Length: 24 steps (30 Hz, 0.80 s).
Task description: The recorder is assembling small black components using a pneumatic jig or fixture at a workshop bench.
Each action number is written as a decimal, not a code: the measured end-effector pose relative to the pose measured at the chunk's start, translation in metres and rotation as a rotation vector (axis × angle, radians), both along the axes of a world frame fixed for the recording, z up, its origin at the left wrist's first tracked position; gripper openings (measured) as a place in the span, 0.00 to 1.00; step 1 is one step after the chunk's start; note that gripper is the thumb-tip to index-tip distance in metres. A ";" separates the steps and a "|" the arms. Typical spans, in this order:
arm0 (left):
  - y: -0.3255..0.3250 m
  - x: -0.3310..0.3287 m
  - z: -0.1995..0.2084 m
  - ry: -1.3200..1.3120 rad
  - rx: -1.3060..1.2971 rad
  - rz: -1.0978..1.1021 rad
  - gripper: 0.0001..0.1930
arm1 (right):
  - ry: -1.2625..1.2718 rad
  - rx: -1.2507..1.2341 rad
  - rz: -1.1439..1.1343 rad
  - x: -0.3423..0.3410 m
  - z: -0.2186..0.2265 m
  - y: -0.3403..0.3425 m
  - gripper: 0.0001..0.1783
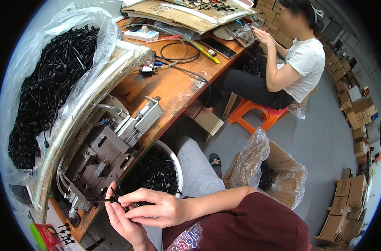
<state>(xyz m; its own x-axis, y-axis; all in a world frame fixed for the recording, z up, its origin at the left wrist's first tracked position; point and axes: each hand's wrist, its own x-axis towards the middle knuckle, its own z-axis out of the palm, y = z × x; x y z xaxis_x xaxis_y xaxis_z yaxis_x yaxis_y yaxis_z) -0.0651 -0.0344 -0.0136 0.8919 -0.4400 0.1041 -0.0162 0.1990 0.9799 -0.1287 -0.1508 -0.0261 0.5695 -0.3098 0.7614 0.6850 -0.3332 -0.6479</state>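
Note:
My left hand (127, 226) and my right hand (163, 209) meet low in the picture, in front of the near end of a metal fixture (100, 167). Between their fingertips are small black plastic parts with thin stems (99, 200); one stem sticks out to the left and another points up. My left hand is closed around them from below, thumb and fingers close together. From the right, my right hand pinches at the same parts with thumb and forefinger. The fingers hide how many parts there are and how they join.
A plastic-lined bin heaped with black parts (56, 79) stands left. Below the bench (173, 90), a white-rimmed tub (178, 167) holds more. Cables (178, 54) and a phone (219, 47) lie farther back. A lined carton (278, 175) stands right; a co-worker (291, 62) sits beyond.

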 end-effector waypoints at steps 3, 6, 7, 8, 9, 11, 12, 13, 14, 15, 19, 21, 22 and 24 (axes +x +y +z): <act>-0.005 -0.002 -0.001 -0.035 0.015 0.056 0.21 | 0.008 -0.060 -0.107 0.004 0.002 -0.001 0.15; -0.003 0.000 0.004 -0.013 0.026 0.039 0.20 | 0.071 -0.127 -0.189 0.005 0.009 -0.003 0.16; -0.003 0.001 0.009 0.004 0.021 0.014 0.20 | 0.088 -0.172 -0.156 0.006 0.006 -0.006 0.18; 0.003 0.002 0.010 -0.012 0.053 -0.039 0.20 | 0.104 -0.205 -0.125 0.007 0.002 -0.006 0.19; 0.006 0.005 0.004 -0.051 0.060 -0.015 0.19 | 0.101 -0.263 -0.140 0.009 0.002 -0.006 0.21; 0.008 0.004 0.000 -0.057 0.052 0.004 0.18 | 0.109 -0.356 -0.146 0.011 0.002 -0.007 0.22; 0.005 0.005 0.002 -0.083 0.055 0.036 0.17 | 0.097 -0.414 -0.151 0.013 0.003 -0.010 0.22; 0.006 0.006 0.003 -0.087 0.061 0.021 0.17 | 0.112 -0.438 -0.151 0.014 0.004 -0.012 0.20; 0.009 0.008 0.002 -0.091 0.067 0.005 0.17 | 0.122 -0.415 -0.136 0.017 0.005 -0.013 0.21; 0.011 0.010 -0.004 -0.125 0.052 0.007 0.17 | 0.126 -0.386 -0.128 0.018 0.003 -0.015 0.21; 0.025 0.015 0.002 -0.136 0.047 0.100 0.16 | 0.289 -0.303 -0.178 0.024 0.012 -0.021 0.21; 0.028 0.017 0.001 -0.067 -0.061 0.112 0.15 | 0.355 -0.306 -0.151 0.029 0.007 -0.024 0.21; 0.029 0.019 0.001 -0.035 -0.117 0.116 0.15 | 0.357 -0.304 -0.105 0.032 0.002 -0.025 0.21; 0.032 0.023 0.001 -0.059 -0.104 0.106 0.16 | 0.395 -0.406 -0.050 0.038 0.005 -0.025 0.20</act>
